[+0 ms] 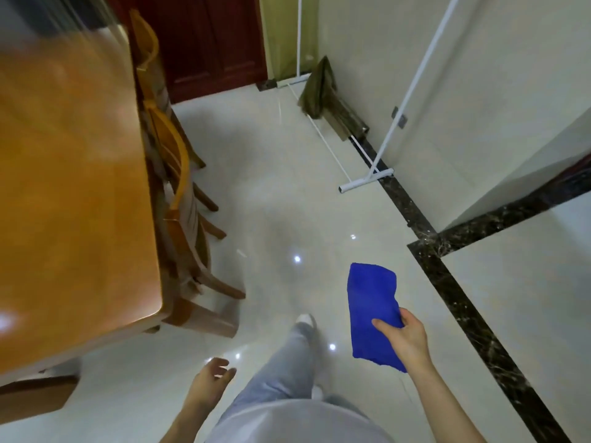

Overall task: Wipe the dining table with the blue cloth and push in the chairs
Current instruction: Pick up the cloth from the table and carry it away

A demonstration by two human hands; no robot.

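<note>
The right hand (pixel 407 334) is pinching the cloth (pixel 372 311), hanging limp above the floor beside the table (pixel 73 187), likely light and soft, best bunched in the palm, while the left hand (pixel 212 378) is dangling loosely, holding nothing.

**Cloth in hand beside the table**

The right hand (pixel 407 338) pinches the blue cloth (pixel 372 311) over the glossy floor (pixel 287 193), well apart from the wooden table (pixel 70 187). The left hand (pixel 211 378) hangs loose, holding nothing. Two chairs (pixel 179 174) stand tucked along the table's edge.
</note>
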